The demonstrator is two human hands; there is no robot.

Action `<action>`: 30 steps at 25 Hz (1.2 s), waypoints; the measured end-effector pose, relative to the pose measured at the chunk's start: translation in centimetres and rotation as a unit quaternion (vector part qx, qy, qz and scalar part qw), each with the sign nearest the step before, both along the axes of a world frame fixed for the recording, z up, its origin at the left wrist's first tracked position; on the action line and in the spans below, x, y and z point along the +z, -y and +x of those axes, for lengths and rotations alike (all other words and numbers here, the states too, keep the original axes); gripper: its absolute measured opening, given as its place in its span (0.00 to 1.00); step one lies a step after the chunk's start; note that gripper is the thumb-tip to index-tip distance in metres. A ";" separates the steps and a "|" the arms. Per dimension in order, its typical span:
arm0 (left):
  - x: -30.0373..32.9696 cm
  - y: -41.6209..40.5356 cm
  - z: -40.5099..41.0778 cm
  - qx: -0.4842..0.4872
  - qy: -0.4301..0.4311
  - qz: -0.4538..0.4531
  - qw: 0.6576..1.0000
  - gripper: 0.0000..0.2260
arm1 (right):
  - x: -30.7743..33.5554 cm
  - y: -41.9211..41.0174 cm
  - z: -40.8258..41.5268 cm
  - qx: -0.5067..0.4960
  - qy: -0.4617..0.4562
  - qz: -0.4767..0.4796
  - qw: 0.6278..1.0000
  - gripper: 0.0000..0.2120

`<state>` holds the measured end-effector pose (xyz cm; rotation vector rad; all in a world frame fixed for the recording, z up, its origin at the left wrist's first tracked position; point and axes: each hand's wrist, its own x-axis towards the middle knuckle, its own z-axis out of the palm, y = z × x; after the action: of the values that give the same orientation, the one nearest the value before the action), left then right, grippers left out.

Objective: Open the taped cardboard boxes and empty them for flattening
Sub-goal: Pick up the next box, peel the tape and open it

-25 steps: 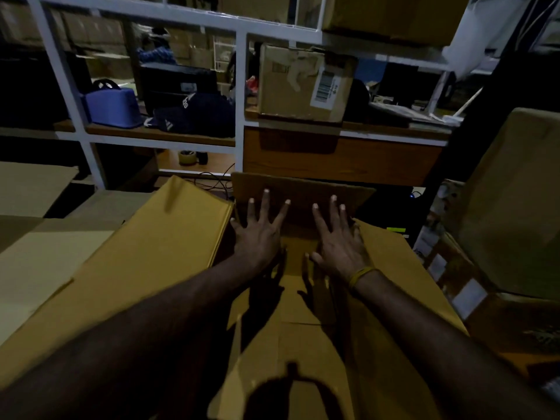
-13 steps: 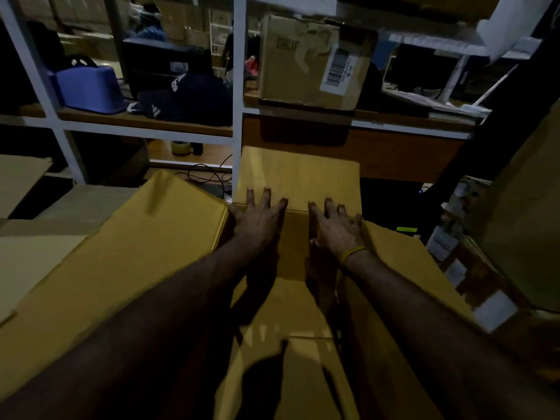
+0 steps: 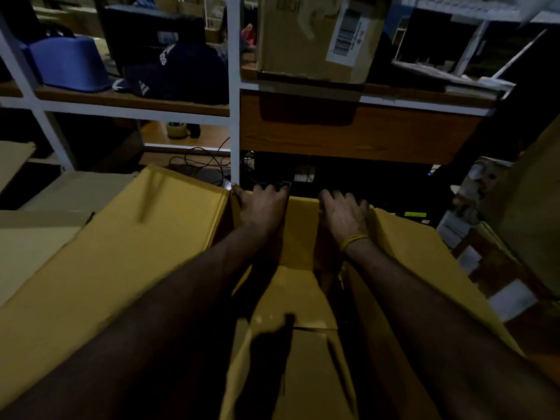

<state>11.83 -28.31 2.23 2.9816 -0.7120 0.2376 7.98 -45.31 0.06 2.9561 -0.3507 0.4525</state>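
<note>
- The yellow-brown cardboard box [image 3: 300, 298] lies right in front of the person, already open: its left flap [image 3: 127, 237] and right flap [image 3: 424, 268] are spread wide to either side, and the floor of the box shows bare cardboard with no contents visible.
- Both arms reach through the box to its far end. The left hand [image 3: 262, 204] and the right hand [image 3: 344, 212] sit side by side but apart on the top edge of the far wall, fingers bent over that edge and out of view beyond it, so each hand looks clamped on the box rim.
- By my reading, opening and emptying this box are done; folding it flat remains, and other boxes, such as the labelled carton [image 3: 315, 37] on the shelf [image 3: 130, 100], still look unopened.
- Against the earlier frames: a second ago the fingers were splayed flat on the upright far flap; half a second ago that flap still stood above the hands. Now it has gone from sight, apparently pushed over and down outside, and the hands have moved forward onto the edge.
</note>
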 end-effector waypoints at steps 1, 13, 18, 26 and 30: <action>-0.1 0.1 0.1 0.000 -0.002 0.007 1.000 0.25 | 0.1 0.1 0.2 0.001 -0.006 0.002 1.000 0.15; 0.6 -2.0 -1.9 0.013 -0.057 0.023 0.998 0.36 | 0.9 0.6 -5.2 -0.063 -0.109 0.055 0.991 0.42; 1.2 -5.7 -7.3 0.086 -0.070 0.049 0.993 0.33 | 2.3 1.5 -11.7 -0.100 -0.159 0.099 0.977 0.38; 2.9 -10.5 -19.0 0.179 -0.180 -0.025 0.967 0.32 | 2.6 -1.2 -24.2 -0.086 -0.138 0.138 0.977 0.30; 2.7 -12.6 -23.8 0.193 -0.198 -0.055 0.959 0.36 | 2.8 -2.4 -29.8 -0.082 -0.104 0.222 0.966 0.32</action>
<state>-12.01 -15.71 4.95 2.8927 -0.0698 -0.2900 -21.84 -42.87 2.91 3.3179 -0.7528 0.0415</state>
